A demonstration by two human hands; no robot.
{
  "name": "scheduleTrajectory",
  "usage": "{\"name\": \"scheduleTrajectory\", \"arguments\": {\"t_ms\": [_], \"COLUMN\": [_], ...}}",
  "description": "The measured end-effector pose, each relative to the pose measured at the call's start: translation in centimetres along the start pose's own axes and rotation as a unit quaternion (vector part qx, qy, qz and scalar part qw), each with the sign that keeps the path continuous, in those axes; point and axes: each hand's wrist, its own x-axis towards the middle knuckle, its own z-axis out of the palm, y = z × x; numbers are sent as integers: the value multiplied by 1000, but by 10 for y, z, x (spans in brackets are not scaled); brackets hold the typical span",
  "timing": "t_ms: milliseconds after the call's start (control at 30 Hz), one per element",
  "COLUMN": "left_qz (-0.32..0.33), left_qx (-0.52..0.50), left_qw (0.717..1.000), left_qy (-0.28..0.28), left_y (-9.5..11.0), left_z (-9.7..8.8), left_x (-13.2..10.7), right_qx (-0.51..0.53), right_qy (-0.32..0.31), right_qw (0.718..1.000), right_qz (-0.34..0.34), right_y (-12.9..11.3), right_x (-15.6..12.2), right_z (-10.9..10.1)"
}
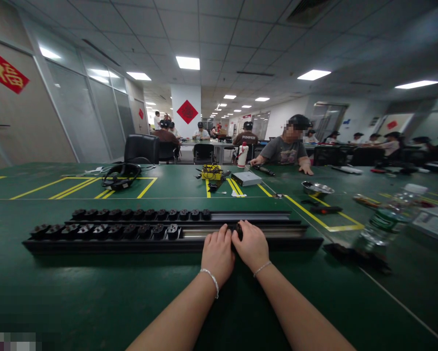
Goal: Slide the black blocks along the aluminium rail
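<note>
Two long black power tracks (123, 246) lie side by side across the table, each with a row of black socket modules (122, 231) on its left part. To the right of the rows, a bare metallic channel (195, 234) shows. My left hand (218, 251) is closed over the near track, its fingers bent across the channel. Beside it, my right hand (253, 243) pinches a small black socket module (239, 230) at the near track. The fingers hide most of that piece, so whether it is seated cannot be made out.
A clear water bottle (385, 217) stands at the right, near a metal bowl (317, 188) and an orange-black tool (325, 209). Across the table are a black headset (121, 176), a yellow device (212, 172) and a white box (246, 178). A person (286, 146) sits opposite.
</note>
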Motion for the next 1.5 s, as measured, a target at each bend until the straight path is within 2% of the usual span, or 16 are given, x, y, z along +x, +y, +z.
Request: {"name": "scheduleTrajectory", "arguments": {"t_ms": [633, 1200, 1500], "left_qz": [-1, -13, -6], "left_qx": [-4, -12, -10], "left_qw": [1000, 1000, 1000], "left_qy": [-9, -10, -4], "left_y": [1, 2, 1], "left_z": [-2, -6, -4], "left_x": [-1, 0, 0], "right_qx": [7, 2, -2], "right_qy": [-15, 14, 7], "right_qw": [1000, 1000, 1000], "right_qz": [17, 12, 11], "right_y": [2, 1, 3], "right_x": [-1, -1, -1], "right_z": [2, 2, 3]}}
